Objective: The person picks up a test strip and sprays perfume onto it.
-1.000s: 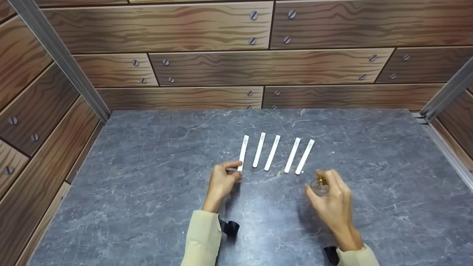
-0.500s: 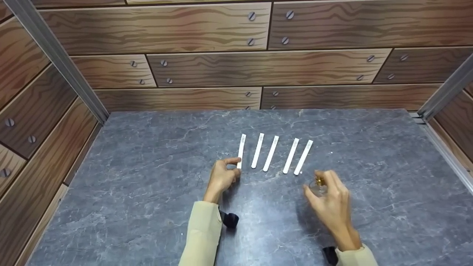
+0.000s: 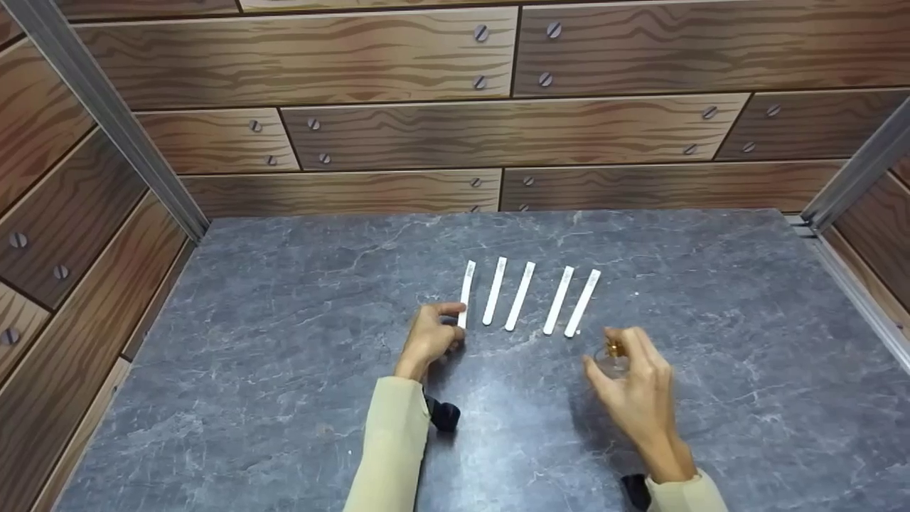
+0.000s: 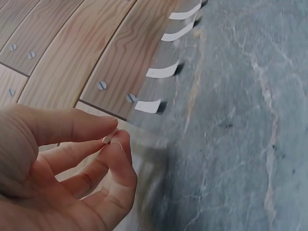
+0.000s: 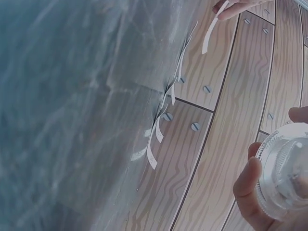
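Observation:
In the head view, my left hand (image 3: 430,334) pinches the near end of a white paper test strip (image 3: 466,284), whose far end points away from me. The left wrist view has the thumb and fingertips meeting on the strip (image 4: 109,138), seen almost end-on. My right hand (image 3: 643,391) holds a clear glass bottle with a gold neck (image 3: 613,363), fingers over its top and thumb at its side. Up close in the right wrist view, the bottle (image 5: 286,173) has a round, ridged glass base. The strip (image 5: 211,33) shows raised above the tabletop there.
Several more white strips lie in a slanted row to the right of the held one, from a strip (image 3: 495,291) near it to the rightmost strip (image 3: 583,304). The grey marbled table (image 3: 298,299) ends at a wood-patterned wall (image 3: 398,135). Metal posts (image 3: 128,128) frame the sides.
The left forearm has shifted slightly forward, and the held strip's angle has changed a little. The right hand keeps its grip on the bottle in nearly the same place.

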Motion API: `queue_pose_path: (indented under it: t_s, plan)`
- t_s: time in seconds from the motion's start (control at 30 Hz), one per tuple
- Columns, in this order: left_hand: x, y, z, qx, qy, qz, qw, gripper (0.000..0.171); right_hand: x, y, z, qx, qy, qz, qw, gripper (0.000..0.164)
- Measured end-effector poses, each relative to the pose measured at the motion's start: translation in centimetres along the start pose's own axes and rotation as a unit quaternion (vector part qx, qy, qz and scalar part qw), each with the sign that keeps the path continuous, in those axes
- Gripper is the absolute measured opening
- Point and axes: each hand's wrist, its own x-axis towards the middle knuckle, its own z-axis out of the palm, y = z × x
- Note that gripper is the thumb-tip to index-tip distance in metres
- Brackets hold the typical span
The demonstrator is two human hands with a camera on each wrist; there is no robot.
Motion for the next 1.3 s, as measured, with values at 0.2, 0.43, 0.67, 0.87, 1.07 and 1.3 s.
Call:
queue_pose_path:
  t_s: [0.2,0.43,0.67,0.87,1.07,1.3]
  plan:
    - [0.9,-0.2,-0.1,0.003,-0.002,-0.006,1.0,0.047,0.0,0.0,-0.1,0.004,-0.006,0.003,1.0,0.04]
    - [1.7,-0.1,-0.4,0.012,0.024,0.026,0.9993,0.041,0.1,0.0,-0.2,0.0,-0.011,0.006,1.0,0.04]
    - [1.9,-0.3,-0.7,0.036,0.047,0.032,0.9977,0.034,0.3,0.1,-0.5,-0.004,-0.005,0.018,1.0,0.041]
    - [1.9,-0.6,-0.5,0.027,0.055,0.034,0.9975,0.027,0.6,0.2,-0.7,0.0,-0.013,0.025,1.0,0.04]
    - [1.9,-0.5,-0.3,0.015,0.048,0.031,0.9983,0.025,1.0,0.6,-1.0,-0.012,-0.04,0.034,0.999,0.042]
    - [1.7,-0.4,-0.2,-0.015,0.025,0.014,0.9995,0.03,1.1,1.0,-1.5,-0.015,-0.073,0.06,0.995,0.042]
